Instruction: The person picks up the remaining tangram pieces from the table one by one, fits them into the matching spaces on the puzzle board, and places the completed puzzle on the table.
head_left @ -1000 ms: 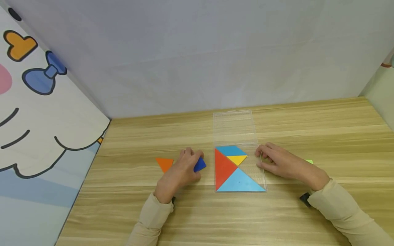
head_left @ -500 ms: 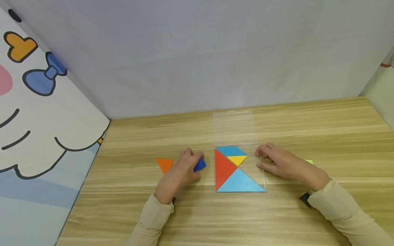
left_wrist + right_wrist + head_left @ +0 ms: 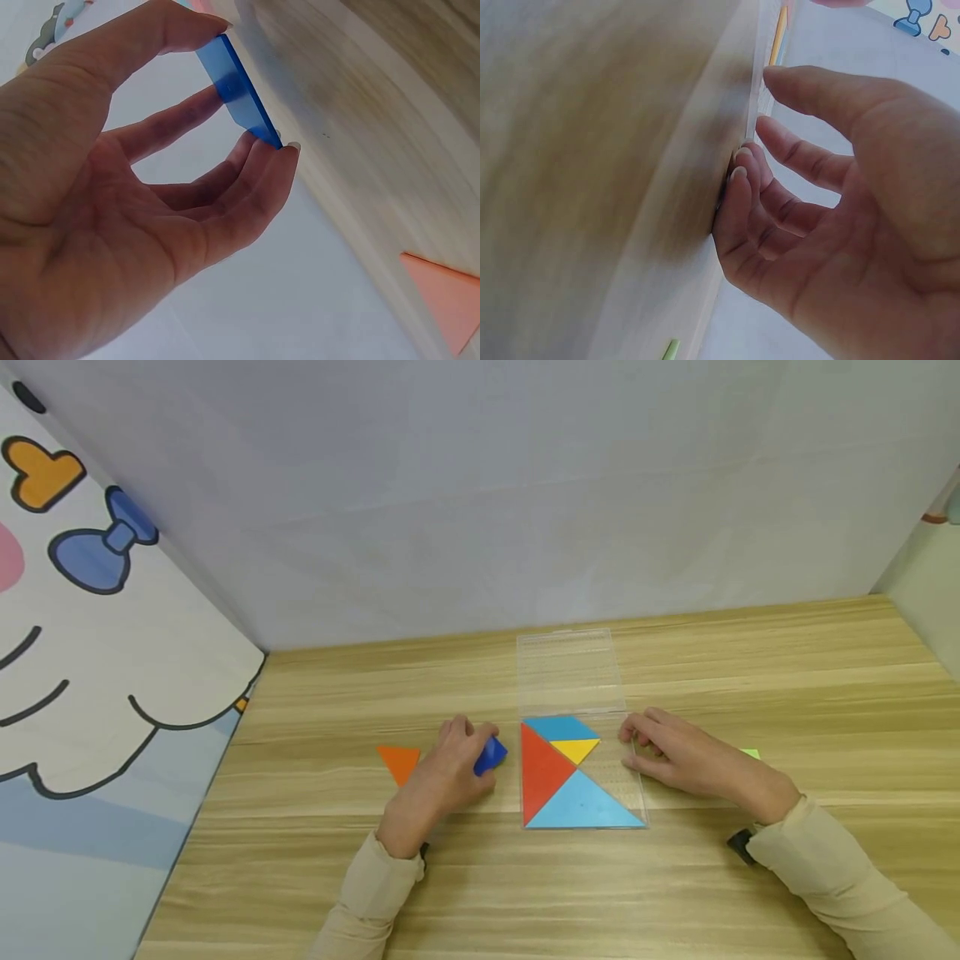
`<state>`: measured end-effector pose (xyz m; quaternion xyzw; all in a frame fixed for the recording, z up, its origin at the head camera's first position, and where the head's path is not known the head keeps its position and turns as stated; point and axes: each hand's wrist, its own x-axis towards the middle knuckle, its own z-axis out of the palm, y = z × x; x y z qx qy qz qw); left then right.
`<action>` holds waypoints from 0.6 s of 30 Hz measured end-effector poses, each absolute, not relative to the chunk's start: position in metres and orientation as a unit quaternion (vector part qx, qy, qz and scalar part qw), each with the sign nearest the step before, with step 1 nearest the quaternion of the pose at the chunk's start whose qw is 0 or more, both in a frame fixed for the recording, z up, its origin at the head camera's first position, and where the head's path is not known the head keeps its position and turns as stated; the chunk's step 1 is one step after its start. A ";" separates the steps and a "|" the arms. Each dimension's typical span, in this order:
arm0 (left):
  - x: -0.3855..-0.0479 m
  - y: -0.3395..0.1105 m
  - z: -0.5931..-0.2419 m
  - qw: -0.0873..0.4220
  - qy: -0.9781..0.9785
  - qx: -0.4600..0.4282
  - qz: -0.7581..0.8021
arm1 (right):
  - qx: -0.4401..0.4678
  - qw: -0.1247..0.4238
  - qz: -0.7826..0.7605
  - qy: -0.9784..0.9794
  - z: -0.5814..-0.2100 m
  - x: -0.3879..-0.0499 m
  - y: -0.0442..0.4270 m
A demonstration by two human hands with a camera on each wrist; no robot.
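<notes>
1 blue piece (image 3: pixel 241 94) | pinched by left hand (image 3: pixel 448 770), between thumb and fingers | right hand (image 3: pixel 681 758) at clear case (image 3: pixel 570 675), grip unclear

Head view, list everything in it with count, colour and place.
Table: one, wood-toned, foreground
Case: one, clear, open on the table
Large triangle: one, red, case's left side
Wide triangle: one, light blue, case's near side
Parallelogram: one, blue, case's far-left corner
Small triangle: one, yellow, beside the parallelogram
Held piece: one, dark blue, left of the case
Loose triangle: one, orange, farther left
Half-hidden piece: one, green, right of the case
Backdrop: one, pale grey, behind the table
Cartoon panel: one, white and blue, far left
Right panel: one, pale, right edge
Wrist gear: two, black, at the wrists
Sleeves: two, beige, lower left and right
Left hand: one, bare, pinching the held piece
Right hand: one, bare, case's right edge
</notes>
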<state>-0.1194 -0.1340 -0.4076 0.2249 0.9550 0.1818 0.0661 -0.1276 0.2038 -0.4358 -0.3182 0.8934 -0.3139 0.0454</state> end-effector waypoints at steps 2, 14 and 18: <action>-0.119 -0.133 -0.407 0.062 0.955 0.227 0.183 | -0.319 0.047 -0.317 0.892 -0.436 -0.127 0.204; -0.120 -0.126 -0.410 0.009 0.942 0.270 0.198 | -0.318 0.052 -0.317 0.892 -0.437 -0.129 0.203; -0.121 -0.122 -0.411 0.004 0.938 0.285 0.196 | -0.315 0.054 -0.318 0.892 -0.438 -0.129 0.203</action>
